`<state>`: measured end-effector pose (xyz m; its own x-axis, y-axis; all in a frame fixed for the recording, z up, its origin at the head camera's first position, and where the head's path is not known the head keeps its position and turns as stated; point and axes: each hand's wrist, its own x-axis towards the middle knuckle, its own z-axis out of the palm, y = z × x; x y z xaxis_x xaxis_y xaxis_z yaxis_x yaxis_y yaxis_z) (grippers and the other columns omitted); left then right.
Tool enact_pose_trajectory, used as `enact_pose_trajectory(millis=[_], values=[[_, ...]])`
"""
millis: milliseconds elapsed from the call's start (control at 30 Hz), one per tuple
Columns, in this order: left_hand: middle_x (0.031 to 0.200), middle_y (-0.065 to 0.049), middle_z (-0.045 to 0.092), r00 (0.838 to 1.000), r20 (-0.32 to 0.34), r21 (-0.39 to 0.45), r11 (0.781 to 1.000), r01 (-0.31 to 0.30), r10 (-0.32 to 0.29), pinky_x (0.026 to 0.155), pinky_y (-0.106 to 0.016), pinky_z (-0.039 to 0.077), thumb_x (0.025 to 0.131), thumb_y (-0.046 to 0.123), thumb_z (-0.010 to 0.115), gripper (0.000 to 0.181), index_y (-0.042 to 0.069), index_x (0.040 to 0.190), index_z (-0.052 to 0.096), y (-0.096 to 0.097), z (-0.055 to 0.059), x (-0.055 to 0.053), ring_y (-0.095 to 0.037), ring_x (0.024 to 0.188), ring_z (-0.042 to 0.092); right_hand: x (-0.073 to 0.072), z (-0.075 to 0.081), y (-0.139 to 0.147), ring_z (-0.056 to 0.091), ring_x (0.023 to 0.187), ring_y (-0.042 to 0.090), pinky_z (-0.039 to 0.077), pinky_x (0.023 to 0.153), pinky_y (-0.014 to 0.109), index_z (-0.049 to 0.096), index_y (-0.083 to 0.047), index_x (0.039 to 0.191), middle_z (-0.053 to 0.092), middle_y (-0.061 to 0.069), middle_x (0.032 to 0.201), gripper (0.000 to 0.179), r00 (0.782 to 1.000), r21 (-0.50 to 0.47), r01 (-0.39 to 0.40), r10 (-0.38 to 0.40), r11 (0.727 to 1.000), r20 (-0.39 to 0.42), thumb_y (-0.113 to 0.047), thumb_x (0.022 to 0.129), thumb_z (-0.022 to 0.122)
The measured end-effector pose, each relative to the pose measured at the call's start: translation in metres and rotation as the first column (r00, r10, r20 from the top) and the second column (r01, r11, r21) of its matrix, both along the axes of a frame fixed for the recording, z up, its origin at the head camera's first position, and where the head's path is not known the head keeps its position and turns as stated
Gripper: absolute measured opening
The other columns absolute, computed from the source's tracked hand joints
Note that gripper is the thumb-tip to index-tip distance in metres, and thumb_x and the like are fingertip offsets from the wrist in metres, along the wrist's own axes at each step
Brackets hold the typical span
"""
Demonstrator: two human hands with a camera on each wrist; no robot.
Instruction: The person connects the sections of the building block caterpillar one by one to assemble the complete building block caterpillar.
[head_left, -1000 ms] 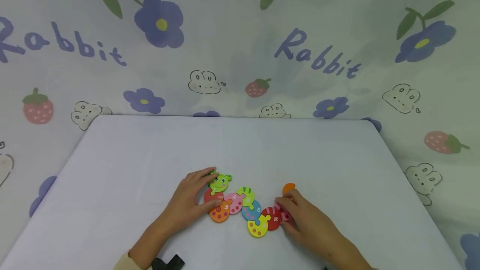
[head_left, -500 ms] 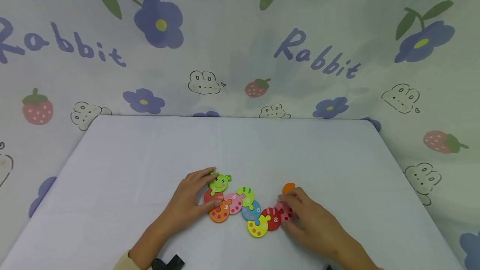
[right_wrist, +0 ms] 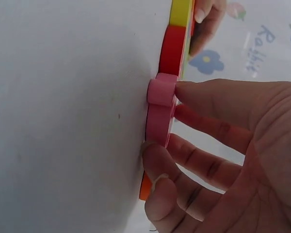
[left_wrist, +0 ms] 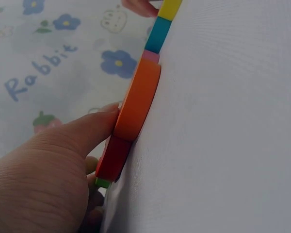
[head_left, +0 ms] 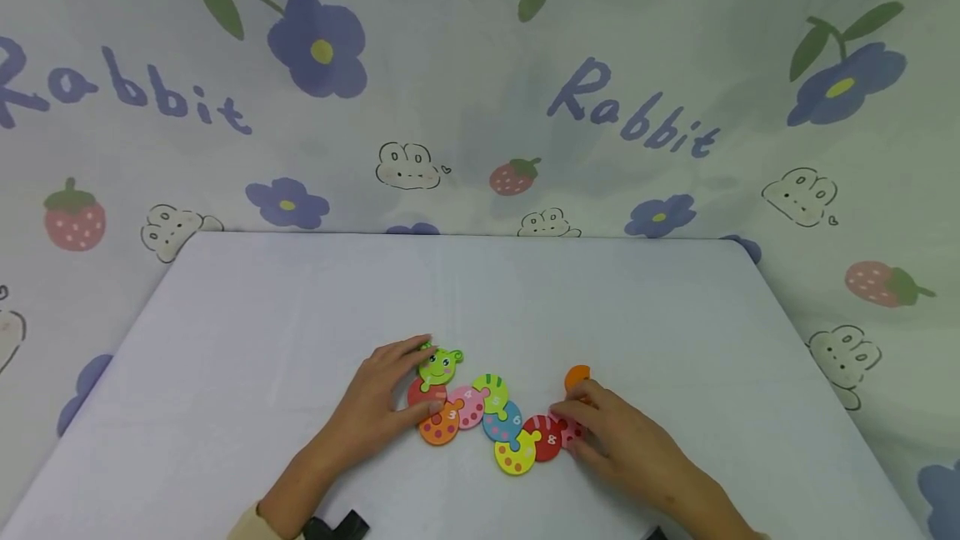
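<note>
A caterpillar puzzle of round, numbered wooden pieces lies in a zigzag on the white table. My left hand [head_left: 369,407] rests at its head end, fingers on the green smiling head piece [head_left: 438,367]. The left thumb lies over the orange piece [head_left: 439,430], with the red piece [left_wrist: 114,158] beside it. At the other end my right hand [head_left: 622,440] pinches a pink puzzle piece [right_wrist: 160,119] by its edges, right beside the red piece marked 8 [head_left: 545,444]. Fingers partly hide the pink piece from above. Another orange piece [head_left: 577,376] shows past the right fingertips.
Between the hands run pink, light green, blue [head_left: 501,423] and yellow [head_left: 514,455] pieces. The white table [head_left: 480,290] ends at a hanging cloth [head_left: 480,65] printed with flowers and rabbits. A black object [head_left: 339,526] shows beside the left wrist.
My right fingers drew back slightly, showing more of the pink piece, then moved left over it again. The left hand and the rest of the chain have stayed put.
</note>
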<state>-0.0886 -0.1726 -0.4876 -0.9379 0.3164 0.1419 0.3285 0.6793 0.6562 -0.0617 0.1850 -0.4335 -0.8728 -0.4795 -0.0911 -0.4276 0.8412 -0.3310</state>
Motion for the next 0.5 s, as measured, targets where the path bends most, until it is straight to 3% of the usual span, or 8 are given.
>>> enact_pose_trajectory(millis=[200, 333, 500], values=[[0.161, 0.005, 0.045, 1.000, -0.006, 0.013, 1.000, 0.004, -0.004, 0.115, -0.061, 0.035, 0.086, 0.047, 0.085, 0.074, 0.019, 0.149, 0.059, 0.000, 0.000, 0.000, -0.023, 0.146, 0.040, -0.001, 0.000, 0.001, 0.060, 0.105, 0.005, 0.059, 0.087, 0.029, 0.075, -0.027, 0.125, 0.058, -0.014, 0.119, 0.042, 0.999, -0.017, 0.018, -0.018, 1.000, -0.027, -0.028, 0.085, 0.088], [0.161, 0.006, 0.044, 1.000, -0.004, 0.010, 1.000, 0.005, -0.005, 0.115, -0.060, 0.035, 0.086, 0.048, 0.085, 0.074, 0.020, 0.150, 0.058, 0.000, -0.001, 0.000, -0.023, 0.146, 0.040, -0.005, -0.001, 0.007, 0.061, 0.112, 0.008, 0.059, 0.089, 0.031, 0.072, -0.023, 0.131, 0.059, -0.009, 0.129, 0.049, 0.996, -0.051, 0.033, -0.038, 0.998, -0.085, -0.022, 0.085, 0.088], [0.161, 0.007, 0.043, 1.000, -0.002, 0.006, 1.000, 0.004, -0.004, 0.115, -0.059, 0.035, 0.086, 0.048, 0.084, 0.074, 0.022, 0.150, 0.058, -0.001, -0.003, 0.000, -0.022, 0.146, 0.040, -0.012, -0.005, 0.012, 0.060, 0.126, 0.021, 0.058, 0.094, 0.038, 0.070, -0.023, 0.137, 0.055, -0.003, 0.146, 0.055, 0.993, 0.061, 0.052, -0.045, 0.997, -0.109, -0.019, 0.085, 0.087]])
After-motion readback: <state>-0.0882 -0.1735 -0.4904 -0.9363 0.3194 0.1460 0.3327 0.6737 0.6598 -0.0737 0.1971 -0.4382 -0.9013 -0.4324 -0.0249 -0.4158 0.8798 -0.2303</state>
